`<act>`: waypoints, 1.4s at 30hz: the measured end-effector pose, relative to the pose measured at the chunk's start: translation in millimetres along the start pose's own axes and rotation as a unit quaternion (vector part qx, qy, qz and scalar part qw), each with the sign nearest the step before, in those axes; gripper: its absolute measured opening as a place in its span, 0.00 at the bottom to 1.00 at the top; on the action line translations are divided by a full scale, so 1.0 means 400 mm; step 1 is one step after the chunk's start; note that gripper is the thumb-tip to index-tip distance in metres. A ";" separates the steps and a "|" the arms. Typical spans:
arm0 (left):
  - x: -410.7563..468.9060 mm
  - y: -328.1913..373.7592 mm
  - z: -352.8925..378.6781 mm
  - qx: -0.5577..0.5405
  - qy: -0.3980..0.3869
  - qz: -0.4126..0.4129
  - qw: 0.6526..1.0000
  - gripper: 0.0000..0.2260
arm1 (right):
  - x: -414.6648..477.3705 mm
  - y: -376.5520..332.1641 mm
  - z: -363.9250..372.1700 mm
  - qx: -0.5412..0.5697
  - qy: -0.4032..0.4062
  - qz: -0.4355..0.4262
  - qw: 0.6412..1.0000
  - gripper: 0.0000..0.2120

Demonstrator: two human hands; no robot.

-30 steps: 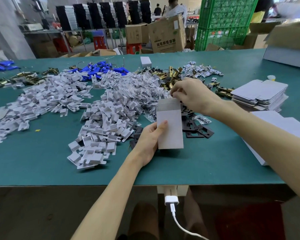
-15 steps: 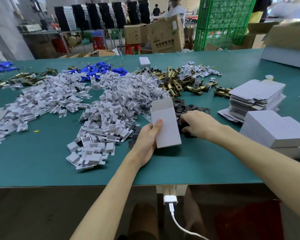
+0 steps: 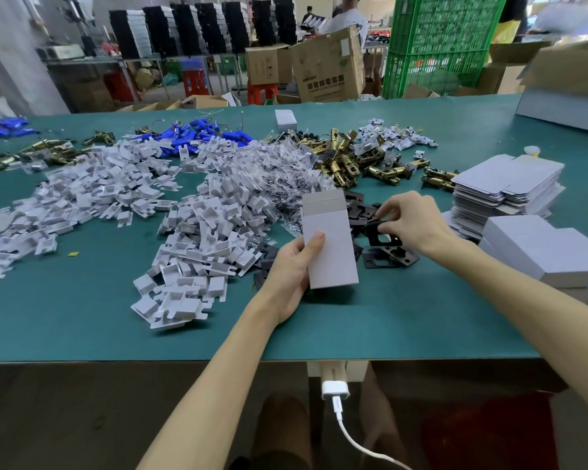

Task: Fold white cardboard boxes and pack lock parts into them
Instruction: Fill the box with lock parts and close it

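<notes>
My left hand [image 3: 291,269] grips a folded white cardboard box [image 3: 330,242], standing on the green table [image 3: 82,320] with its top flap open. Just right of it my right hand [image 3: 411,222] pinches a black metal plate [image 3: 375,228] over a small pile of black plates [image 3: 387,257]. Brass latch parts [image 3: 347,161] lie farther back. A pile of white plastic inserts [image 3: 197,242] spreads to the left of the box, and clear bags of small parts [image 3: 286,171] lie behind it.
A stack of flat box blanks [image 3: 506,188] and several folded white boxes [image 3: 543,252] sit at the right. Blue parts [image 3: 197,134] and one small white box [image 3: 286,119] lie far back. Cardboard cartons [image 3: 326,72] and a green crate [image 3: 438,42] stand beyond the table.
My right hand came down from the box's top flap to the black plates and now pinches one, lifted slightly. My left hand keeps the box in place.
</notes>
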State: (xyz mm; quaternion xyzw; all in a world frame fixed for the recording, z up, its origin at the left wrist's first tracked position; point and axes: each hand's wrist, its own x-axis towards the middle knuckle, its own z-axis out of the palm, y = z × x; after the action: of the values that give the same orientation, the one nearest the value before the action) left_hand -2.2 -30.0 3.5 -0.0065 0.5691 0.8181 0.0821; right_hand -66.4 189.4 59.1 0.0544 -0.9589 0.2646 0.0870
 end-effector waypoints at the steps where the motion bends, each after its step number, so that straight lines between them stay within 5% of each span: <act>1: -0.001 0.000 0.000 0.003 -0.001 0.000 1.000 0.14 | 0.001 -0.003 -0.005 0.025 0.012 0.000 1.000 0.07; 7: 0.000 -0.002 0.001 0.014 0.001 0.003 1.000 0.18 | 0.004 -0.046 -0.029 0.096 0.035 -0.012 0.995 0.12; 12: -0.005 0.000 0.003 0.012 0.000 0.004 1.000 0.17 | -0.015 -0.050 -0.003 0.034 -0.045 0.011 0.998 0.13; 18: -0.006 0.003 0.005 0.016 -0.006 0.009 1.000 0.17 | -0.024 -0.049 -0.014 0.117 -0.110 0.063 0.985 0.12; 24: -0.005 0.002 0.005 0.010 -0.014 0.009 1.000 0.18 | -0.025 -0.062 -0.022 0.191 -0.065 0.072 0.977 0.11; 33: -0.009 0.005 0.006 0.003 -0.033 0.012 0.999 0.21 | -0.033 -0.157 -0.095 0.220 0.215 -0.118 0.944 0.11; 42: -0.015 0.007 0.006 -0.014 -0.047 0.018 0.999 0.19 | -0.063 -0.234 -0.070 0.074 0.103 -0.252 0.959 0.07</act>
State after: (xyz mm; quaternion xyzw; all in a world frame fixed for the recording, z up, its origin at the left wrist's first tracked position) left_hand 3.6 -29.5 7.4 0.0405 0.5536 0.8265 0.0940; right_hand -23.6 125.2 124.4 0.2726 -0.8776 0.3090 0.2451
